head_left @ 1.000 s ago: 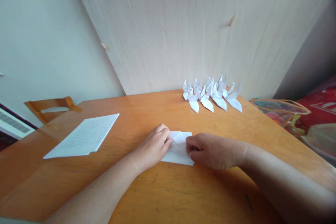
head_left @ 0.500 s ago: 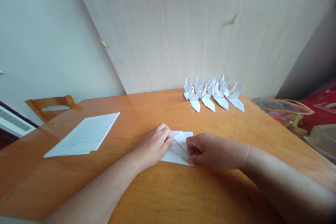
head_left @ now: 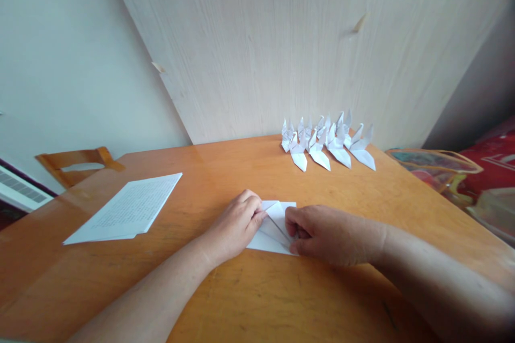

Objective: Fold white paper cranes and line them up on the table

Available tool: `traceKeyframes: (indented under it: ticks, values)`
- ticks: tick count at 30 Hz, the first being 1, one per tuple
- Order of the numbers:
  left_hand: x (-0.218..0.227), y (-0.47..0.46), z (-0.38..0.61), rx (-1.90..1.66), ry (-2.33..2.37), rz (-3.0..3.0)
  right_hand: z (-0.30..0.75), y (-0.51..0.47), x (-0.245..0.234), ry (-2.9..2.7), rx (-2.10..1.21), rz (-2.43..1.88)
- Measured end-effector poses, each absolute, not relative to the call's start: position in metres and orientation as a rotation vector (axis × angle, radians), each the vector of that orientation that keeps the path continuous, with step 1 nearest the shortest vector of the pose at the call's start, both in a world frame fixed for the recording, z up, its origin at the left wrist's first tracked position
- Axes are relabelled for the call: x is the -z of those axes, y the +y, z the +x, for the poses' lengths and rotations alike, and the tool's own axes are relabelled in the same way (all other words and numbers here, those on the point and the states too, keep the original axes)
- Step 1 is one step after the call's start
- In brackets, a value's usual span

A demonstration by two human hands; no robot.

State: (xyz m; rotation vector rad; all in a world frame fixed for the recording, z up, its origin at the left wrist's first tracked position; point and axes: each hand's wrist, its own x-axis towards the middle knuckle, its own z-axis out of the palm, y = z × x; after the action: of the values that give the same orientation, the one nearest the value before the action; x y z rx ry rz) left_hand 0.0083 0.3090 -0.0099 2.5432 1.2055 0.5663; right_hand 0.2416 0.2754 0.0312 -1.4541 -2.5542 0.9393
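A partly folded sheet of white paper point(head_left: 270, 237) lies flat on the wooden table in front of me, with a slanting crease and a raised flap across it. My left hand point(head_left: 244, 220) is closed on its left side, thumb and fingers pinching the flap's edge near the top. At the right side, the curled fingers of my right hand point(head_left: 314, 233) grip the paper's lower right part. Both hands cover the sheet's side edges, and the right fingertips are partly hidden.
Several folded paper cranes point(head_left: 328, 144) stand in two rows at the table's back right. A stack of printed paper point(head_left: 124, 208) lies to the left. Beyond the table point(head_left: 225, 305) are a wooden chair point(head_left: 76, 165) at left, a pale board behind, and bags point(head_left: 491, 171) at right.
My right hand has shifted very slightly down and to the right on the folded paper. The left hand keeps its hold, and the view has moved a little.
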Motion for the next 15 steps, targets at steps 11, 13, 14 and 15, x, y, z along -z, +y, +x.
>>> traceKeyframes:
  ticks: [11, 13, 14, 15]
  values:
    - [0.011, 0.309, 0.008, -0.576, 1.225, 2.529, 0.247, 0.275, -0.025, -2.551, -0.921, -1.355]
    - [0.011, 0.309, 0.008, -0.571, 1.232, 2.531, 0.248, 0.275, -0.021, -2.554, -0.947, -1.303]
    - [0.011, 0.309, 0.008, -0.570, 1.232, 2.534, 0.248, 0.276, -0.020, -2.555, -0.961, -1.268]
    - [0.011, 0.309, 0.008, -0.570, 1.228, 2.538, 0.249, 0.276, -0.019, -2.555, -0.970, -1.235]
